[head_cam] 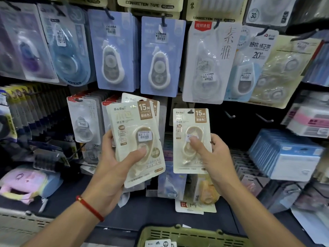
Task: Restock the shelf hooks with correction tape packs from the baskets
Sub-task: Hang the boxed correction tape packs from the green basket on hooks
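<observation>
My right hand (211,154) holds 1 cream pack (192,139) of correction tape. My thumb presses on the front of it and my other fingers are behind it, where I cannot see them. The hole at the top of the pack sits on a dark hook (190,111), or just at its tip. I cannot tell how far on it is.

My left hand (114,168) holds a stack of the same packs (137,139). My thumb lies across the front one and my fingers wrap around the back. The stack fans out a bit, so I think I should squeeze it so none slip.

To do this step well, I think I should keep the 1 pack straight up and push it gently back along the hook until it hangs by itself. Then I can let go. 2 bare hooks (229,115) stick out just to the right, so there is room for more.

The packs are flat, stiff cards with rounded corners. Each has a clear, shiny plastic bubble on the front, shaped like an egg, with the tape roller inside. The plastic looks smooth and slippery. A small white price sticker sits on each bubble.

Below me is a green basket (178,234) with holes in its sides. A few more packs lie inside it.
</observation>
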Tool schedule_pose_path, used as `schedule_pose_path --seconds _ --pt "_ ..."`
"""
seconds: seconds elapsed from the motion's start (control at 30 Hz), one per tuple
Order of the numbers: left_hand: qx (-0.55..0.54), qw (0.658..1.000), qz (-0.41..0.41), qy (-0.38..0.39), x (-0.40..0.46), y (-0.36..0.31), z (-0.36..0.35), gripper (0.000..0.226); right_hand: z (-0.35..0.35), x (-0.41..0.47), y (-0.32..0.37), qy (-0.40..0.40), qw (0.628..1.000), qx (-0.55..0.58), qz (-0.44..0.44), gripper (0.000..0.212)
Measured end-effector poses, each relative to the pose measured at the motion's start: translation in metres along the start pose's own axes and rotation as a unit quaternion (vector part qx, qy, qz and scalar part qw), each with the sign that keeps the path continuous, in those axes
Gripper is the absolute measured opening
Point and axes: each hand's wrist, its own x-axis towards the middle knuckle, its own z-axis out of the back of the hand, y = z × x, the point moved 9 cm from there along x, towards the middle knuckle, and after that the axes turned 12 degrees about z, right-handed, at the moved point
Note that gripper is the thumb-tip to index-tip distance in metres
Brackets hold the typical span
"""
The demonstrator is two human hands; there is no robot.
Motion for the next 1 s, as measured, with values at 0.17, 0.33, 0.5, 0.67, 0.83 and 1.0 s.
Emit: schedule_pose_path --seconds 0.17,0.33,0.5,0.67,0.83,1.0 --pt "0.025 1.0 -0.01 -0.014 0.001 -0.002 0.006 0.091 0.011 -0.023 -0.036 -0.056 0.998 -0.043 0.0 0.024" --pt "0.031 0.999 0.006 -0.008 0.003 0.006 0.002 0.093 0.006 0.026 -0.068 -0.105 0.989 -0.104 -0.002 0.006" --pt "0.021 1.0 0.021 -0.007 0.004 0.014 -0.005 0.092 -0.002 0.087 -0.115 -0.128 0.978 -0.108 -0.124 0.016" --pt "0.024 0.999 0.045 0.016 0.002 0.02 -0.01 0.088 -0.009 0.075 -0.121 -0.064 0.973 -0.117 -0.188 0.029" --pt "-0.011 0.995 0.087 0.049 0.007 0.034 -0.015 0.075 -0.045 0.012 -0.028 0.112 0.994 -0.006 0.0 0.03" --pt "-0.024 0.993 0.083 0.081 0.008 0.041 -0.027 0.079 -0.06 -0.023 0.011 0.168 0.985 -0.028 0.029 0.044"
